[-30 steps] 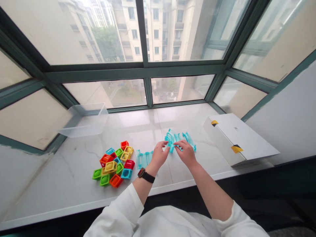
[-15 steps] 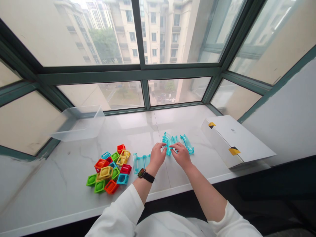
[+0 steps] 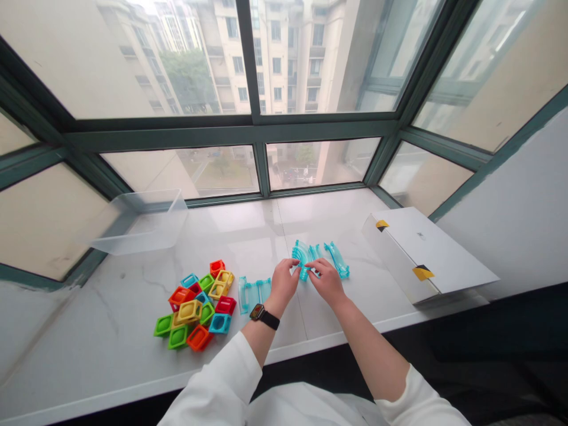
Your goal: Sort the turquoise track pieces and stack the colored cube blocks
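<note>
Left hand [image 3: 284, 282] and right hand [image 3: 327, 283] in narrow pinches on a curved teal track [image 3: 302, 259], clear ribbed plastic, mid-worktop [image 3: 106, 361]. Straight track [image 3: 254, 294] and colored blocks [image 3: 190, 306] left; clear tub [image 3: 142, 223] back-left; white box [image 3: 426, 254] right.

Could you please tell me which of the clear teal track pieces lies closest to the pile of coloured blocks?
The straight track piece, left of the left hand; the curved piece and the other piece lie further right, past that hand.
</note>
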